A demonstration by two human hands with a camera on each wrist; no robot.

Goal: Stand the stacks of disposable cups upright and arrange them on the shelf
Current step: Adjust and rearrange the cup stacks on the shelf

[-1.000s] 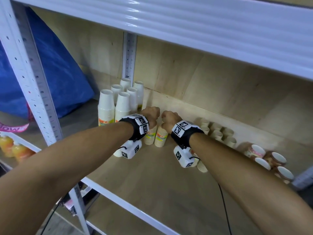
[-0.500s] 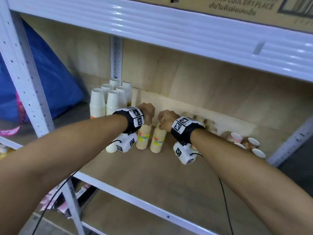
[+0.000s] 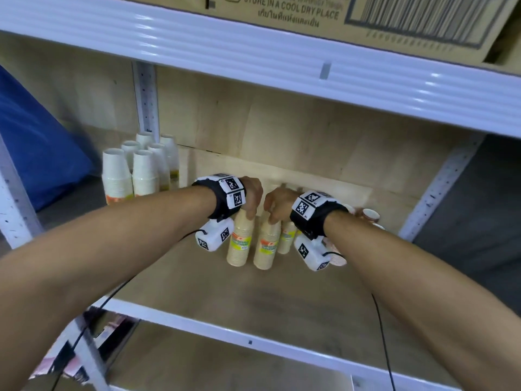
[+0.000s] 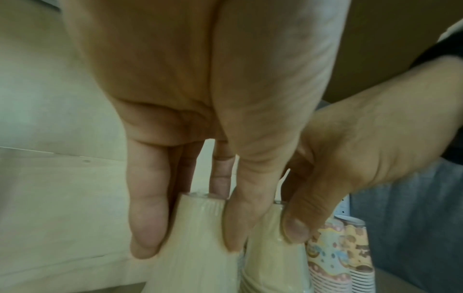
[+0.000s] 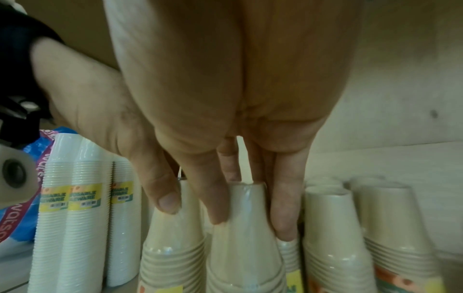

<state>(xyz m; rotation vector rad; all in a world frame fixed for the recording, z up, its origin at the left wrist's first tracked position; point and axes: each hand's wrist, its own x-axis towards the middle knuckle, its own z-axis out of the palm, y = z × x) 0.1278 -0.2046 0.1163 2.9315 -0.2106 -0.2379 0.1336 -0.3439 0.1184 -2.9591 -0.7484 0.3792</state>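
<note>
1. Beige cup stacks: two found standing upright side by side mid-shelf, left stack (image 3: 239,241) and right stack (image 3: 267,245), wrapped in clear film, each with a yellow label.
2. Noted bare wooden shelf board (image 3: 253,300) open between these stacks and the white front rail (image 3: 225,331); white upper beam (image 3: 253,55) overhead, close above the hands.
3. Recorded white cup stacks (image 3: 132,176) upright in the left rear corner, apart from the beige pair; further beige stacks (image 5: 355,228) just beside on the right; patterned cups (image 3: 369,214) at the far right, against the back panel.
4. Left hand (image 3: 252,194) reached in palm down, fingers (image 4: 148,218) and thumb pinching the top of the left stack.
5. Right hand (image 3: 277,203) posed likewise, fingers (image 5: 285,214) pointed downward and clamped round the top of the right stack, thumb lying against the neighbouring stack.
6. Could not settle whether the patterned cups stood or lay: partly hidden behind the right wrist band (image 3: 313,213). Base of the beige stacks cut off in both wrist views. Cardboard box (image 3: 366,18) above cropped at the frame edge.
</note>
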